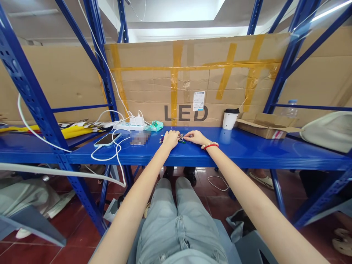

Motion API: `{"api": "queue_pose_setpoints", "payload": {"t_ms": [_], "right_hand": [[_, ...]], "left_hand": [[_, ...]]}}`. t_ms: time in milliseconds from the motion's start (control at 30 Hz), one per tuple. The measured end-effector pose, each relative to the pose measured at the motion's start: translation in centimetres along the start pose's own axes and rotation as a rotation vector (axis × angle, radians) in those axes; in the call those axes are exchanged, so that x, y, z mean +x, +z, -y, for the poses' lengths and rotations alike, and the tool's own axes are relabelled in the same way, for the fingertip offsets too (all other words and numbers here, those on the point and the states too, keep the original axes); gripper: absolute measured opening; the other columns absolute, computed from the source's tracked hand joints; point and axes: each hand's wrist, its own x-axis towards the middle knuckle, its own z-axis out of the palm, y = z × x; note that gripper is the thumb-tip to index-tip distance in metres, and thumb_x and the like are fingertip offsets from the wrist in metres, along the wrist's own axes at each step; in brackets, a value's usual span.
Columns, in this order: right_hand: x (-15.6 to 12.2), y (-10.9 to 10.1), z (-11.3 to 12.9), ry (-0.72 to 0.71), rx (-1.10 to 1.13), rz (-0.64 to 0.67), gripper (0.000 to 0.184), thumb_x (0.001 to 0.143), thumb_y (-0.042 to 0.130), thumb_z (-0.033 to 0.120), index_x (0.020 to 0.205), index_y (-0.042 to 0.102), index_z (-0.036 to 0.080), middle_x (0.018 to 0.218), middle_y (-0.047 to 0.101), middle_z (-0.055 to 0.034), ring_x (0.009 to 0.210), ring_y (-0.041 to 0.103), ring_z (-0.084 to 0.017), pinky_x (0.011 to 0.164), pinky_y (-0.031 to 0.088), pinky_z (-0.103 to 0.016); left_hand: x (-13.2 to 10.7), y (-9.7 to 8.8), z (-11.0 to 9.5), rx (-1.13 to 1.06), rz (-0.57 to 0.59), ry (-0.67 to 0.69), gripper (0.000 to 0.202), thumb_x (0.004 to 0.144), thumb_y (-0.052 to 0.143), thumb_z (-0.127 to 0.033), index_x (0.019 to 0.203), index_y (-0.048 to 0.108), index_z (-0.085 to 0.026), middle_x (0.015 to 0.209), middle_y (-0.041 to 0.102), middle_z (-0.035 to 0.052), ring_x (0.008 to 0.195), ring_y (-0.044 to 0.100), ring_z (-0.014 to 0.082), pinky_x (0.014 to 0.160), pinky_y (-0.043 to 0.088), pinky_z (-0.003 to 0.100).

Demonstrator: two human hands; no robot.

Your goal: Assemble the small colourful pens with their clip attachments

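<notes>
My left hand [171, 138] lies over a cluster of small shiny pieces [181, 138] on the blue tabletop, its fingers bent and closed around part of them. Bits of purple and silver stick out on its left side, and a green bit shows near its fingertips. From the other side, my right hand [196, 137] pinches at the same cluster with thumb and forefinger. A red cord with pale beads circles the right wrist. What either hand grips is too small and too covered to name.
A phone [107, 139] with a white cable and a power strip [129, 126] with chargers lie left, near a green packet [155, 126]. To the right stand a lidded paper cup [230, 119], an open cardboard box [266, 125] and a pale bag [328, 131]. Cardboard [151, 84] walls the back.
</notes>
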Motion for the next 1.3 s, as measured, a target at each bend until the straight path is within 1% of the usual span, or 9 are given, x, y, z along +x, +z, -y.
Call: {"api": "queue_pose_setpoints", "payload": {"t_ms": [267,367,467,600,767,967,1100,1200,1300], "right_hand": [[0.6,0.4,-1.3,0.071,-0.115,-0.087,0.021,0.079,0.057,0.016,0.091,0.074,0.02,0.094,0.073,-0.004,0.089,0.065,-0.019,0.084,0.049,-0.03],[0.8,0.6,-1.4,0.053,-0.069,-0.129,0.021,0.078,0.058,0.016,0.092,0.073,0.019,0.093,0.073,-0.0043,0.086,0.065,-0.018,0.081,0.05,-0.03],[0.7,0.7,-0.7,-0.048,0.035,-0.134,0.021,0.079,0.06,0.021,0.095,0.073,0.016,0.093,0.072,-0.0066,0.082,0.065,-0.017,0.077,0.051,-0.028],[0.2,0.7,0.9,-0.183,0.104,-0.045,0.025,0.078,0.063,0.03,0.095,0.073,0.014,0.09,0.072,-0.0074,0.077,0.064,-0.017,0.073,0.05,-0.027],[0.4,1.2,1.2,-0.248,0.004,-0.03,0.021,0.076,0.064,0.033,0.083,0.074,0.016,0.086,0.071,-0.0063,0.076,0.062,-0.017,0.073,0.048,-0.027],[0.8,1.4,0.6,-0.191,-0.21,-0.078,0.019,0.081,0.058,0.026,0.089,0.072,0.016,0.092,0.067,-0.0079,0.089,0.059,-0.019,0.081,0.045,-0.03],[0.3,1.4,2.1,-0.14,-0.349,-0.077,0.024,0.086,0.051,0.032,0.092,0.07,0.018,0.11,0.06,-0.0107,0.104,0.053,-0.025,0.087,0.042,-0.039],[-0.1,1.4,3.4,-0.127,-0.421,-0.015,0.024,0.087,0.049,0.034,0.086,0.069,0.019,0.111,0.058,-0.0111,0.106,0.05,-0.027,0.089,0.039,-0.044],[-0.2,1.4,3.8,-0.1,-0.434,-0.01,0.023,0.086,0.05,0.033,0.086,0.068,0.018,0.112,0.058,-0.0111,0.108,0.049,-0.027,0.089,0.039,-0.043]], "left_hand": [[-0.1,-0.3,0.1,-0.029,-0.214,-0.115,0.04,0.093,0.035,-0.022,0.131,0.044,-0.014,0.12,0.055,0.014,0.113,0.046,0.0258,0.093,0.033,0.036],[0.0,-0.4,0.2,-0.067,-0.236,-0.137,0.039,0.094,0.034,-0.024,0.129,0.047,-0.015,0.118,0.055,0.0137,0.11,0.046,0.0253,0.093,0.033,0.035],[0.1,-0.3,0.3,-0.125,-0.252,-0.128,0.036,0.094,0.035,-0.027,0.122,0.055,-0.017,0.114,0.056,0.0119,0.109,0.047,0.0241,0.092,0.034,0.034],[0.3,-0.2,0.3,-0.183,-0.228,-0.085,0.032,0.094,0.037,-0.027,0.11,0.063,-0.019,0.109,0.058,0.0097,0.107,0.048,0.0224,0.092,0.036,0.033],[0.2,-0.1,0.2,-0.22,-0.197,-0.007,0.027,0.092,0.039,-0.025,0.103,0.063,-0.018,0.104,0.059,0.0078,0.104,0.05,0.0198,0.091,0.039,0.03],[-0.2,-0.1,-0.6,-0.323,-0.168,0.038,0.02,0.093,0.039,-0.027,0.101,0.055,-0.019,0.108,0.056,0.0059,0.106,0.052,0.0177,0.091,0.042,0.03],[-0.5,-0.6,-1.3,-0.37,-0.147,-0.023,0.017,0.093,0.038,-0.028,0.101,0.051,-0.02,0.109,0.056,0.0057,0.105,0.054,0.0172,0.089,0.044,0.03],[-0.8,-1.1,-1.6,-0.387,-0.145,-0.045,0.015,0.093,0.038,-0.027,0.101,0.049,-0.019,0.11,0.056,0.0063,0.106,0.055,0.0173,0.089,0.044,0.03],[-0.9,-1.4,-1.7,-0.394,-0.127,-0.065,0.016,0.094,0.038,-0.029,0.103,0.047,-0.019,0.113,0.057,0.007,0.106,0.056,0.0178,0.089,0.044,0.031]]}}
